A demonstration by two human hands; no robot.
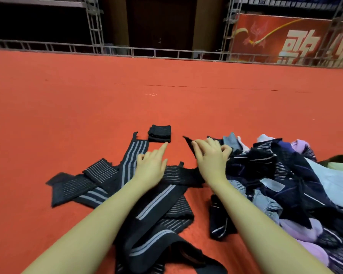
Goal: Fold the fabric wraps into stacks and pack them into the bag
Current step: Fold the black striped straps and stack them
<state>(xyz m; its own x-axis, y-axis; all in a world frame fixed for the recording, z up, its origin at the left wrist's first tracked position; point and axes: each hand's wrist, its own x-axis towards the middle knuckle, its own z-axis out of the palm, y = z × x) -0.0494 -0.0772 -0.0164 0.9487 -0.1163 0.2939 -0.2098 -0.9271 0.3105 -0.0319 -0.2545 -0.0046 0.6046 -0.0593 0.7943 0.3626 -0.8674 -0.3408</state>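
Centre frame: black wrap [190,145] pinched at its edge by right hand [211,155]; left hand [151,165] open, forefinger out. Wrap judged soft, light, limp; best taken by corners.

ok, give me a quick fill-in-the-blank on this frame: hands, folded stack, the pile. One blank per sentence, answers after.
1. The small folded black fabric stack lies on the ____ carpet.
2. The right hand grips a black fabric piece at the edge of the mixed fabric pile, which lies to the person's ____.
3. The left hand extends its ____ finger toward the stack.
4. The long black wraps with grey stripes lie under the ____ forearm.

Answers: red; right; index; left
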